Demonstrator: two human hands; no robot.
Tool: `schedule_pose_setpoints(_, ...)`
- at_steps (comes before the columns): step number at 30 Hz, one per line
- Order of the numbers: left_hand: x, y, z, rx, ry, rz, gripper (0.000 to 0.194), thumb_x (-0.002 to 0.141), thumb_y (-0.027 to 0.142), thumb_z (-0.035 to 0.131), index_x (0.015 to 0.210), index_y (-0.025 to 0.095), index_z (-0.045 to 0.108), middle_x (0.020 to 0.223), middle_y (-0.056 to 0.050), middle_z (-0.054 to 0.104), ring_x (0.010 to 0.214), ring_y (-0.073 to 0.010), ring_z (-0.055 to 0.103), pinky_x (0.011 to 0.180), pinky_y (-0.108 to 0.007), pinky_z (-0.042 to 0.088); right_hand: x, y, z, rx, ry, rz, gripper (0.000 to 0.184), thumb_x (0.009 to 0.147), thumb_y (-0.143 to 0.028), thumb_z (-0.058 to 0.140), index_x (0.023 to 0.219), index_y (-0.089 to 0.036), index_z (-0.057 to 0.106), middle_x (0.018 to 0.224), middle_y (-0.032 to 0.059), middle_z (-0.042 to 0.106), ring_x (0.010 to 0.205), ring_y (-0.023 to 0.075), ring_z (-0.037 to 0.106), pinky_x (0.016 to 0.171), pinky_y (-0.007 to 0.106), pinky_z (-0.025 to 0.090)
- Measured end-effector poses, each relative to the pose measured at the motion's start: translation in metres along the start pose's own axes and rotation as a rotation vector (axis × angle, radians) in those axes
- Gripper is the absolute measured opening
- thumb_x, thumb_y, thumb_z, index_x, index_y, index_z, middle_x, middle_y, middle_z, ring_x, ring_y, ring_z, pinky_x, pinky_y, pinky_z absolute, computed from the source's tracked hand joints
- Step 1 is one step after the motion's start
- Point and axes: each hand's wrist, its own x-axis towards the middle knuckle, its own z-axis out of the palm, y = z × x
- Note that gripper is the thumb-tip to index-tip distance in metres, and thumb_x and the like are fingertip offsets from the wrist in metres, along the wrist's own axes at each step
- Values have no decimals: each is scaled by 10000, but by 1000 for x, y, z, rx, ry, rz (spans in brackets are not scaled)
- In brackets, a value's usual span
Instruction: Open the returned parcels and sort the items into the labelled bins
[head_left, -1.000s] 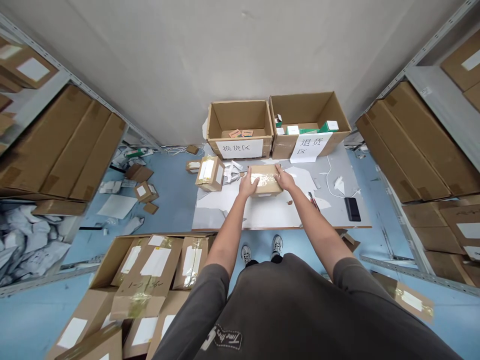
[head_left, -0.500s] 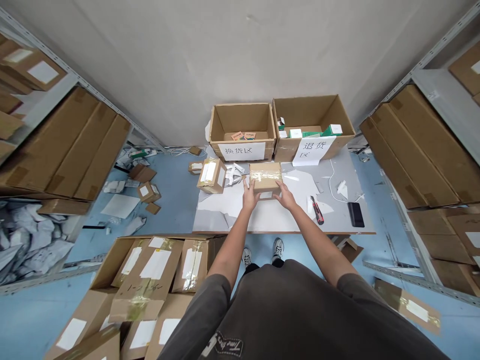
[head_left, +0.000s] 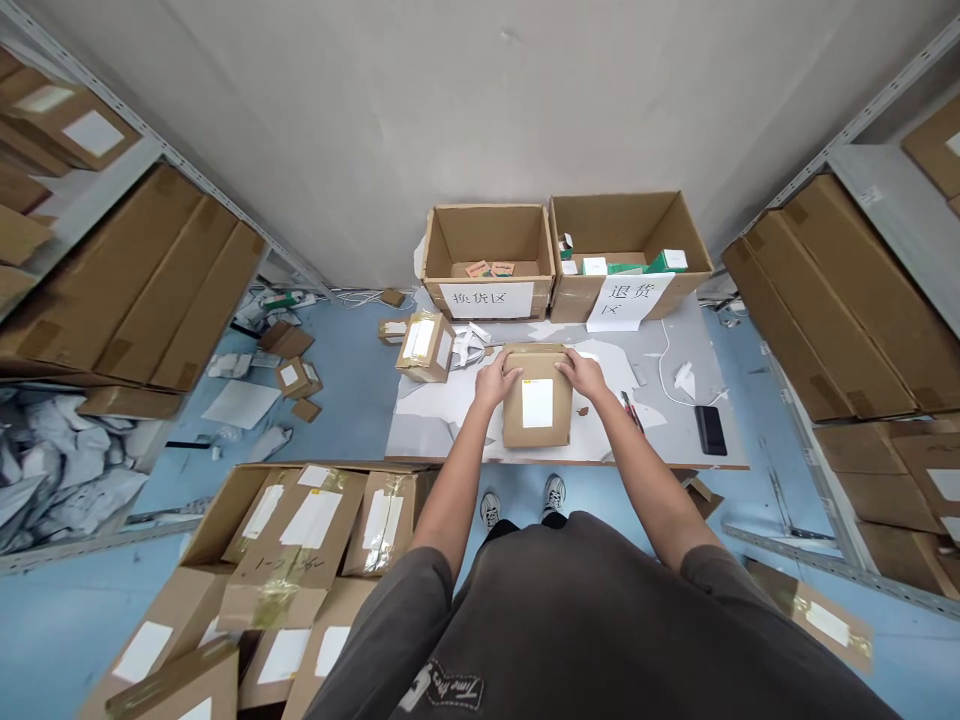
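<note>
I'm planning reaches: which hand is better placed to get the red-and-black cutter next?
Right, probably: the right hand is nearer the cutter; the left hand is across the carton. Both hands hold the carton.

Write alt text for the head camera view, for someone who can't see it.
Two bare hands, left and right, grip a cardboard box with a white label over a cluttered table. Behind it stand two open cartons with paper signs; a black phone lies to the right.

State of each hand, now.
Left hand: closed on the labelled cardboard box, at its left edge.
Right hand: closed on the same box's right edge.
</note>
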Motion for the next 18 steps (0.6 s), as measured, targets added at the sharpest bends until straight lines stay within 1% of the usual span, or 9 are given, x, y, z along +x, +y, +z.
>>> schedule_pose_setpoints(2,9,-2,7,7,-25,-32,623,999,467,696,1583,281,582,1090,-76,805,1112,-314,746,1023,-383,543,13,1,2,-17,-50,30,505,1079,-481,559,1526,-257,627,1278,116,799,1201,348,721,1042,438,540)
schedule_pose_setpoints(5,21,-10,29,-6,-80,-101,623,995,427,693,1587,267,579,1115,-78,808,1142,-304,747,1040,-382,541,30,5,15,-27,-156,93,512,1068,-441,563,1539,-248,616,1303,124,791,1233,356,712,1065,466,540)
schedule_pose_setpoints(8,32,-21,52,-60,-77,-172,720,1004,400,668,1678,250,464,1194,-96,808,1181,-304,747,1076,-402,532,42,12,35,3,-170,166,588,1082,-431,522,1637,-237,518,1320,158,775,1242,374,704,1098,524,529)
schedule_pose_setpoints(10,35,-28,63,-97,-104,-193,813,988,371,675,1730,231,371,1293,-121,789,1233,-310,732,1106,-417,522,45,18,47,57,-164,164,663,1082,-445,511,1709,-252,414,1344,171,759,1229,383,701,1087,553,542)
schedule_pose_setpoints(11,35,-31,66,-110,-129,-184,847,974,350,684,1740,223,346,1374,-136,760,1287,-312,709,1130,-421,511,44,21,53,85,-165,145,702,1076,-450,519,1735,-261,366,1374,172,743,1236,382,696,1083,555,551)
schedule_pose_setpoints(13,26,-37,69,-110,-171,-138,874,954,323,692,1743,214,334,1565,-159,642,1427,-317,622,1193,-429,473,35,27,64,115,-163,98,771,1061,-449,539,1766,-261,289,1484,170,676,1306,367,662,1112,531,550)
schedule_pose_setpoints(15,6,-43,72,-70,-175,-94,873,955,356,704,1738,218,344,1715,-167,478,1538,-334,511,1247,-449,429,16,33,74,95,-146,98,804,1048,-452,564,1768,-242,276,1615,170,561,1414,348,598,1171,490,517)
schedule_pose_setpoints(17,-21,-45,79,4,-162,-116,930,935,457,764,1738,246,345,1762,-176,386,1545,-376,490,1251,-478,427,-12,39,85,50,-126,145,830,1028,-503,620,1751,-232,316,1705,180,445,1486,359,538,1196,476,491)
schedule_pose_setpoints(18,-36,-46,84,44,-173,-130,1008,888,494,826,1740,269,338,1783,-179,333,1541,-403,485,1237,-492,441,-27,42,91,33,-118,162,864,1010,-539,657,1749,-246,319,1727,180,410,1502,364,520,1196,478,486)
